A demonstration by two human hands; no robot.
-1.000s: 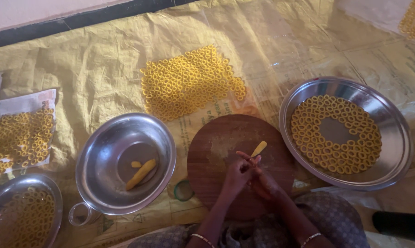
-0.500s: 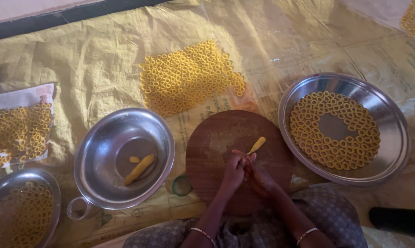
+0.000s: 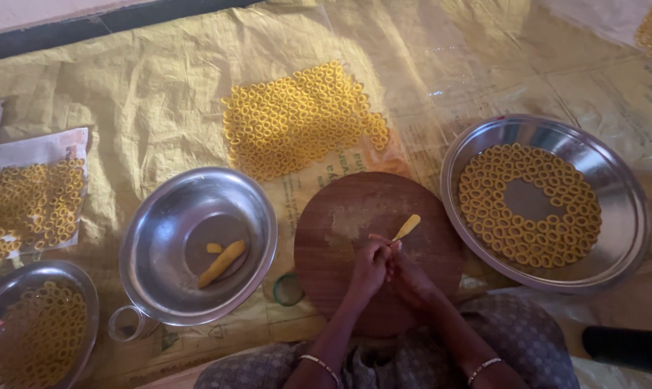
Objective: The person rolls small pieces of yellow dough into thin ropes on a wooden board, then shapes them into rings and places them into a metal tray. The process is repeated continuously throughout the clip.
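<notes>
While the person sits at the near edge of a yellow sheet (image 3: 160,94) spread on the floor, both hands meet over a round wooden board (image 3: 340,216). The left hand (image 3: 369,266) and right hand (image 3: 412,277) are curled together, fingertips pinched on the lower end of a short strip of yellow dough (image 3: 406,227), which points up and to the right just above the board's middle.

Bare board shows all around the hands. To the right, just beside the board's edge, a wide steel plate (image 3: 628,216) carries dough rings laid in a circle with a bare centre. To the left, near the board, a steel bowl (image 3: 145,230) holds two loose dough pieces. Beyond the board, a patch of rings (image 3: 297,119) lies straight on the sheet. At the sheet's left edge more rings rest on paper (image 3: 30,151), and another steel plate (image 3: 73,288) of rings sits at the near left corner.

Compared with half a second earlier, the hands and strip sit in nearly the same spot; the bowls and plates have not shifted.
</notes>
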